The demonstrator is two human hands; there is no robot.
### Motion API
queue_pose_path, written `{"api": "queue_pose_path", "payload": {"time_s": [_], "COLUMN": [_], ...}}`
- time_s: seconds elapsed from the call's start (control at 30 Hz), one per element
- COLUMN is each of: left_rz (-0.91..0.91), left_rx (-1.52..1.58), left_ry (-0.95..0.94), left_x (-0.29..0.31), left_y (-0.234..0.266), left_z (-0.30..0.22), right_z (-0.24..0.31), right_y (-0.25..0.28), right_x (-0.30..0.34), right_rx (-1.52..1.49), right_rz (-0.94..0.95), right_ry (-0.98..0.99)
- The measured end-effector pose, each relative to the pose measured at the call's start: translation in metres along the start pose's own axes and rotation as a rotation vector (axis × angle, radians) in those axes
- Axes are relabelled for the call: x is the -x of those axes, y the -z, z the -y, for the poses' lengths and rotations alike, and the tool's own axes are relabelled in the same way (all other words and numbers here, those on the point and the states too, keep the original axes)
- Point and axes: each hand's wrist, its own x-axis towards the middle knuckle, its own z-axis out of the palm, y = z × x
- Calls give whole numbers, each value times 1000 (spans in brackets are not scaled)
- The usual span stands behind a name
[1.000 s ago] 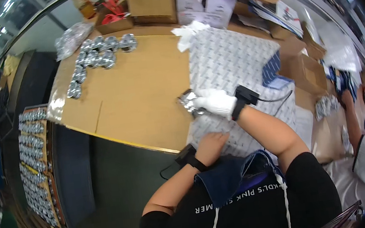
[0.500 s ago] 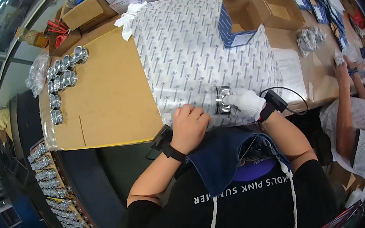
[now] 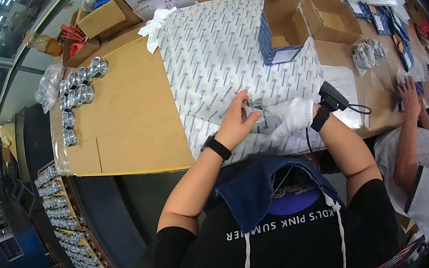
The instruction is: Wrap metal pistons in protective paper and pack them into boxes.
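Left hand beside half-hidden metal piece

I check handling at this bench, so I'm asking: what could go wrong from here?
The shiny silver metal cylinder between the bare left hand and the white-gloved right hand looks smooth and round, so it might slip or roll.

The thin white printed paper around the hands might crease or tear.

The bulky black box-shaped device on the right wrist could catch the paper.
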Motion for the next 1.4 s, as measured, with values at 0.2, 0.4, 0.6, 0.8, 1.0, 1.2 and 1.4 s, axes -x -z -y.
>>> {"api": "queue_pose_path", "payload": {"time_s": [0.2, 0.4, 0.6, 0.8, 1.0, 1.2, 1.4], "left_rz": [104, -49, 93, 27, 508, 298, 624], "left_rx": [-273, -289, -27, -1130, -502, -1083, -677], "left_ry": [182, 246, 527, -530, 184, -326, -70], "left_x": [-49, -80, -99, -42, -83, -45, -45], "left_y": [9, 15, 32, 23, 48, 29, 55], "left_z": [-27, 5, -5, -38, -21, -38, -16], "right_z": [-18, -8, -12, -29, -1, -17, 1], "right_y": [-19, -20, -44, 25, -6, 28, -13], "right_x": [-51, -11, -53, -60, -50, -43, -18], "right_rx": [473, -163, 659, -223, 808, -30, 474], "right_rz": [-830, -765, -1075, -196, -929, -200, -471], "right_ry": [-137, 36, 109, 136, 77, 26, 215]}}
